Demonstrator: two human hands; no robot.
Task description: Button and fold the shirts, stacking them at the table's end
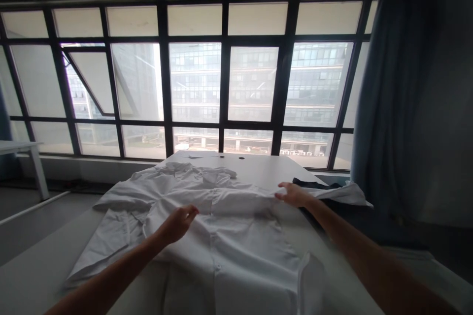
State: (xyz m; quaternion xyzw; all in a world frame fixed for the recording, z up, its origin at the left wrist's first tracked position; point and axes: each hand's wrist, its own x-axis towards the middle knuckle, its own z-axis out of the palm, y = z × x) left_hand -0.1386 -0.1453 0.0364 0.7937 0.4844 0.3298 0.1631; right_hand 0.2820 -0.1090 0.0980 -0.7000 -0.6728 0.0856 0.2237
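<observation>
A white button-up shirt (236, 236) lies spread over the white table, its collar end toward the window and its button line running down the middle. My left hand (179, 224) is over the left half of the shirt front, fingers curled together at the tips, with no cloth visibly pulled up in them. At the right, my right hand (293, 193) is over the sleeve that stretches toward the table's right edge. Its thumb and fingers are apart and point left. Whether the right palm touches the sleeve cannot be made out. The left sleeve (111, 238) lies folded down, creased.
The white table (266, 165) reaches toward a wide black-framed window (195, 83), one pane tilted out. Dark cloth (362, 221) lies at the right under the sleeve's end. Another white table (27, 147) stands at far left. A blue-grey curtain (388, 108) hangs right.
</observation>
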